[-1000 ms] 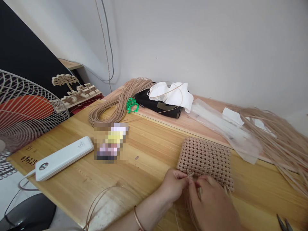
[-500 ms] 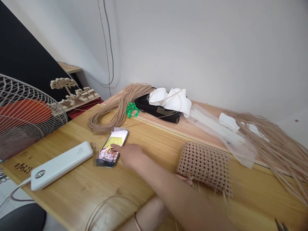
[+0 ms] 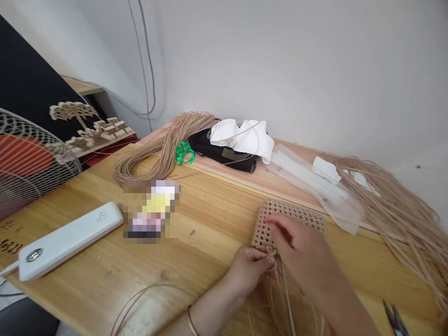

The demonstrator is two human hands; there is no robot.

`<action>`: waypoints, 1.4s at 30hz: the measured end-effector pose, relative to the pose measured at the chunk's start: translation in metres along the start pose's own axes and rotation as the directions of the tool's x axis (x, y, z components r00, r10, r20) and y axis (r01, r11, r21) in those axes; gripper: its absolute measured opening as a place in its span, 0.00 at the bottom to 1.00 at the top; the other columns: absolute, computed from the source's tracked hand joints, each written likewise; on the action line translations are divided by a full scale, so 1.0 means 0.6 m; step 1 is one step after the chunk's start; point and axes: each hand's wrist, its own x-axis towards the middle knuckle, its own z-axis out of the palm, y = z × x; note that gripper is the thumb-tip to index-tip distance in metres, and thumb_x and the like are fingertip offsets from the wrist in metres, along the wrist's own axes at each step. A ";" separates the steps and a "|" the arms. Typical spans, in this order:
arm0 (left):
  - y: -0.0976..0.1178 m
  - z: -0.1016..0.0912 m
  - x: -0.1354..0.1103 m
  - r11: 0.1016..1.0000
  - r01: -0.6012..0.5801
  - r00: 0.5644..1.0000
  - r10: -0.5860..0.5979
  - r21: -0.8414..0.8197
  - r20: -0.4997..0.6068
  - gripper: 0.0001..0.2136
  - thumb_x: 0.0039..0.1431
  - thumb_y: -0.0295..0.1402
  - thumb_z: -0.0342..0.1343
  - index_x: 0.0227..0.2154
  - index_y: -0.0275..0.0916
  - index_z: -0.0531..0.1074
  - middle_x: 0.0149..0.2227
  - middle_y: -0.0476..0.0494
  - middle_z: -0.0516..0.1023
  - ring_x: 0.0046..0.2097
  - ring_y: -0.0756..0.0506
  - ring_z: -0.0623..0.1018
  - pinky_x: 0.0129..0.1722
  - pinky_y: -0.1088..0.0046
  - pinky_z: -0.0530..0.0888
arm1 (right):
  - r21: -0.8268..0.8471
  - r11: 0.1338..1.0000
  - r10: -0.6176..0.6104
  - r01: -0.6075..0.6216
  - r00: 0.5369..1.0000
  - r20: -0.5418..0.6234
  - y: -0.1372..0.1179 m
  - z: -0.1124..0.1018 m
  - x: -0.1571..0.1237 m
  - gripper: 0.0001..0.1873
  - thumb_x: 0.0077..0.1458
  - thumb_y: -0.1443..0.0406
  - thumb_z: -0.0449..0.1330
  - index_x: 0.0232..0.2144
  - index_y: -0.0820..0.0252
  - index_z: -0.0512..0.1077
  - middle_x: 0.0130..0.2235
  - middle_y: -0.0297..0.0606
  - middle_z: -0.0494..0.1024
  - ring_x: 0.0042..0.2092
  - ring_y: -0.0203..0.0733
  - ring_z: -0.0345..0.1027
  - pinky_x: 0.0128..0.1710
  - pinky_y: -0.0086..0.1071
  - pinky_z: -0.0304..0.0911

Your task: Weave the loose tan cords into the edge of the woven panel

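Pinching cords (image 3: 276,267) in left hand (image 3: 247,271), right hand (image 3: 308,254) over woven piece (image 3: 261,229), right grip unclear.

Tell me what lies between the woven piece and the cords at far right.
In the head view, a translucent plastic sleeve lies between the woven piece and those cords.

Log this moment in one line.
left hand: pinching cords at near edge of woven panel; right hand: over panel, grip unclear; power bank: on table
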 end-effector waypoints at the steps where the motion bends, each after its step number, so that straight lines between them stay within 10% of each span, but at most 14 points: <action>1: 0.003 0.001 -0.002 1.000 0.017 1.000 -0.017 -0.016 -0.007 0.14 0.48 0.40 0.55 0.19 0.31 0.70 0.22 0.46 0.73 0.23 0.53 0.69 0.23 0.77 0.64 | -0.007 0.997 0.077 -0.077 0.997 -0.009 0.030 -0.003 -0.019 0.13 0.50 0.66 0.48 0.32 0.57 0.72 0.31 0.36 0.77 0.32 0.42 0.69 0.30 0.33 0.61; 8: 0.008 -0.003 -0.005 0.991 0.114 0.993 -0.116 -0.065 -0.031 0.17 0.38 0.44 0.60 0.18 0.32 0.70 0.17 0.48 0.72 0.12 0.60 0.50 0.14 0.77 0.41 | 0.208 0.936 0.262 -0.282 0.958 0.119 0.101 0.052 -0.102 0.12 0.51 0.60 0.49 0.29 0.57 0.71 0.30 0.35 0.76 0.31 0.40 0.68 0.31 0.32 0.62; 23: 0.014 0.002 -0.008 0.988 0.156 0.987 -0.156 -0.003 -0.034 0.12 0.43 0.39 0.59 0.22 0.32 0.73 0.22 0.43 0.76 0.21 0.53 0.72 0.13 0.83 0.54 | 0.224 0.923 0.290 -0.314 0.948 0.134 0.090 0.068 -0.097 0.08 0.45 0.68 0.51 0.25 0.58 0.70 0.26 0.34 0.74 0.28 0.39 0.66 0.28 0.31 0.56; 42: 0.013 0.002 -0.008 0.990 0.143 0.989 -0.142 0.018 -0.039 0.13 0.43 0.39 0.58 0.22 0.31 0.72 0.22 0.44 0.75 0.18 0.56 0.68 0.13 0.83 0.53 | 0.427 0.872 0.130 -0.240 0.954 0.270 0.118 0.063 -0.095 0.08 0.51 0.66 0.49 0.30 0.58 0.68 0.30 0.36 0.74 0.31 0.39 0.67 0.31 0.31 0.60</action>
